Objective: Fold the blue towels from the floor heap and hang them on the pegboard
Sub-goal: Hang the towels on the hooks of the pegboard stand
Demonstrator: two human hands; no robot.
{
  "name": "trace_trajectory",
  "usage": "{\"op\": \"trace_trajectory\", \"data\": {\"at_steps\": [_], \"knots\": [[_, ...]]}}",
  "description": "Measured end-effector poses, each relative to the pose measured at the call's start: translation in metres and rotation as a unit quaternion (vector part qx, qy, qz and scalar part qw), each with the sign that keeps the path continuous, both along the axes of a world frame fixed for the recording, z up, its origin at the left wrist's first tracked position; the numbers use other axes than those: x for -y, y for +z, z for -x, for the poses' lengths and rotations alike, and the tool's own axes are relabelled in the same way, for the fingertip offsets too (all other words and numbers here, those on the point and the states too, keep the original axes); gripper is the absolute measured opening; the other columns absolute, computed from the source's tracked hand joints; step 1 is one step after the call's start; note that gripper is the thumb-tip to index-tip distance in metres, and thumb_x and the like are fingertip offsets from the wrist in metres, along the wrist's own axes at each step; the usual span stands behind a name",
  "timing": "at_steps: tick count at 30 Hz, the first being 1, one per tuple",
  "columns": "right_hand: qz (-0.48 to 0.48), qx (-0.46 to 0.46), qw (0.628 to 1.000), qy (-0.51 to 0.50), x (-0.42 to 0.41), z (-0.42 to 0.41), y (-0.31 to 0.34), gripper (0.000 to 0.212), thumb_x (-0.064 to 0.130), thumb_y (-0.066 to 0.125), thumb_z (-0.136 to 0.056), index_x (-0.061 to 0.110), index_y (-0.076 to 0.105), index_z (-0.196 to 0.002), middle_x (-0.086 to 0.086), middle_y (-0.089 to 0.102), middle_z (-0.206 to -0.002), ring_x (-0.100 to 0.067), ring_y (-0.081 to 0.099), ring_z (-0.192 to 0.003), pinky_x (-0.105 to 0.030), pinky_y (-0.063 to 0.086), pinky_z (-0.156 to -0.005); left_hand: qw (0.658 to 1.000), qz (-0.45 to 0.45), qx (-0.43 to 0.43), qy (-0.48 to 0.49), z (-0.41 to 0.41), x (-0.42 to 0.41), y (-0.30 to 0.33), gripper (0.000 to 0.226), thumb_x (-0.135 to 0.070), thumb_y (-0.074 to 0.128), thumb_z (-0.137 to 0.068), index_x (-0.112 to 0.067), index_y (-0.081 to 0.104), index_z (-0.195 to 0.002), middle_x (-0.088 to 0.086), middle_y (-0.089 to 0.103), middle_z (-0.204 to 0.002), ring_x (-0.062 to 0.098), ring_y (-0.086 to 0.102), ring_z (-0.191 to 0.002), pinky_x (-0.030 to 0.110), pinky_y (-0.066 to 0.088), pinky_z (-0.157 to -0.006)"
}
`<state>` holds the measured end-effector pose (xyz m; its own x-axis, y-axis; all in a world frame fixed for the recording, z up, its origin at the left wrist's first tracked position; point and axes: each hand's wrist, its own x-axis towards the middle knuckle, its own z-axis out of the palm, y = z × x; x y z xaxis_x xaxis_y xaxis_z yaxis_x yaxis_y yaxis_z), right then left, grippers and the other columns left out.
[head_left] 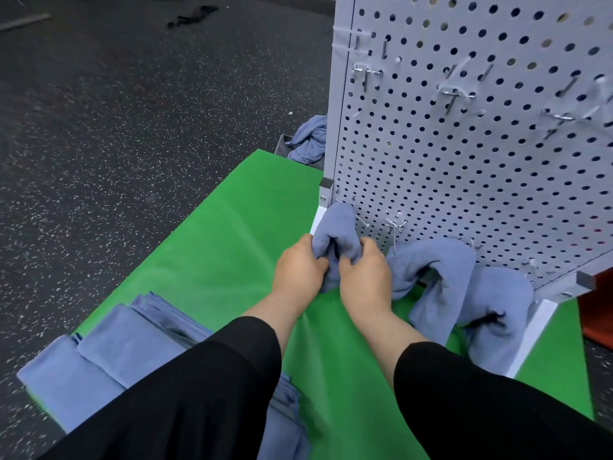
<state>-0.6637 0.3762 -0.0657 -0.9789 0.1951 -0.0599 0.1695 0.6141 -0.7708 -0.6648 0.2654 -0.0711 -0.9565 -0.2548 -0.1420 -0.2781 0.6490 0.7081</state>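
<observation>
A folded blue towel [335,232] hangs low at the pegboard [464,161] corner, both grips clamped on it: left hand [298,268] and right hand [365,277] pinch its lower folds. Right of the grip, two hung towels [464,293]; left and nearer, a folded stack [99,360] on green sheet [232,244].

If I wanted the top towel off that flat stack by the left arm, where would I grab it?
Probably the top towel by its near-left corner, coming from the left: the sleeve hides its right side.
</observation>
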Motion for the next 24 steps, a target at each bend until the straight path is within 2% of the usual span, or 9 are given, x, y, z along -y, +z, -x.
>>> {"op": "trace_trajectory", "data": {"at_steps": [2, 5, 7, 10, 13, 16, 18, 24], "knots": [[-0.013, 0.015, 1.0, -0.004, -0.002, -0.003, -0.003, 0.006, 0.011, 0.057, -0.094, 0.006, 0.058, -0.095, -0.016, 0.064, -0.096, -0.032, 0.056, -0.086, -0.032, 0.028, -0.067, 1.0, 0.012, -0.006, 0.007, -0.001, 0.0, -0.003, 0.015, -0.011, 0.055, -0.088, -0.009, 0.06, -0.102, 0.014, 0.069, -0.094, 0.037, 0.061, -0.086, 0.041, 0.051, -0.073], [0.004, 0.007, 1.0, -0.028, -0.004, -0.004, 0.002, 0.006, 0.009, 0.054, -0.095, 0.009, 0.055, -0.089, -0.013, 0.062, -0.087, -0.028, 0.05, -0.078, -0.032, 0.026, -0.064, 1.0, 0.014, -0.001, 0.002, -0.002, 0.0, -0.006, 0.01, -0.014, 0.059, -0.089, -0.01, 0.062, -0.098, 0.013, 0.071, -0.093, 0.035, 0.061, -0.084, 0.038, 0.047, -0.068], [0.011, 0.018, 1.0, -0.005, -0.003, -0.008, 0.003, 0.003, 0.01, 0.054, -0.097, 0.01, 0.057, -0.096, -0.01, 0.061, -0.085, -0.027, 0.05, -0.076, -0.031, 0.027, -0.063, 1.0, 0.02, 0.017, -0.012, -0.004, 0.003, -0.007, 0.009, -0.016, 0.064, -0.086, -0.013, 0.06, -0.094, 0.01, 0.07, -0.091, 0.031, 0.058, -0.079, 0.034, 0.039, -0.063], [-0.019, 0.045, 0.997, 0.067, -0.002, -0.026, -0.001, 0.022, 0.017, 0.054, -0.1, 0.01, 0.056, -0.12, -0.014, 0.068, -0.096, -0.032, 0.054, -0.077, -0.032, 0.029, -0.063, 0.994, 0.088, 0.052, -0.031, -0.01, 0.015, -0.004, 0.017, -0.026, 0.068, -0.084, -0.016, 0.056, -0.078, 0.01, 0.065, -0.083, 0.033, 0.059, -0.078, 0.032, 0.037, -0.062], [-0.034, 0.043, 0.995, 0.081, -0.004, -0.046, -0.005, 0.031, 0.02, 0.054, -0.101, 0.013, 0.058, -0.13, -0.02, 0.071, -0.112, -0.039, 0.064, -0.098, -0.04, 0.043, -0.073, 0.975, 0.185, 0.104, -0.062, -0.018, 0.03, -0.001, 0.034, -0.036, 0.069, -0.085, -0.014, 0.051, -0.067, 0.011, 0.056, -0.075, 0.037, 0.06, -0.08, 0.033, 0.039, -0.062], [-0.045, 0.051, 0.994, 0.09, -0.006, -0.065, -0.003, 0.038, 0.021, 0.056, -0.1, 0.013, 0.058, -0.137, -0.017, 0.07, -0.123, -0.037, 0.063, -0.111, -0.039, 0.046, -0.086, 0.959, 0.228, 0.137, -0.096, -0.033, 0.047, 0.002, 0.03, -0.042, 0.067, -0.09, -0.012, 0.066, -0.087, 0.012, 0.067, -0.089, 0.035, 0.064, -0.086, 0.032, 0.044, -0.067], [-0.05, 0.042, 0.993, 0.102, -0.008, -0.075, 0.003, 0.038, 0.021, 0.057, -0.099, 0.012, 0.06, -0.136, -0.016, 0.07, -0.124, -0.036, 0.063, -0.112, -0.038, 0.046, -0.088, 0.955, 0.245, 0.132, -0.105, -0.046, 0.061, 0.011, 0.031, -0.041, 0.062, -0.094, -0.011, 0.07, -0.095, 0.014, 0.07, -0.096, 0.034, 0.065, -0.089, 0.032, 0.045, -0.069], [-0.044, -0.029, 0.983, 0.177, 0.006, -0.1, 0.036, 0.023, 0.019, 0.062, -0.097, 0.01, 0.071, -0.116, -0.012, 0.073, -0.115, -0.031, 0.066, -0.104, -0.035, 0.047, -0.088, 0.953, 0.287, 0.045, -0.085, -0.094, 0.115, 0.059, 0.028, -0.036, 0.053, -0.099, -0.014, 0.07, -0.104, 0.015, 0.072, -0.095, 0.037, 0.066, -0.091, 0.037, 0.049, -0.071]]}}
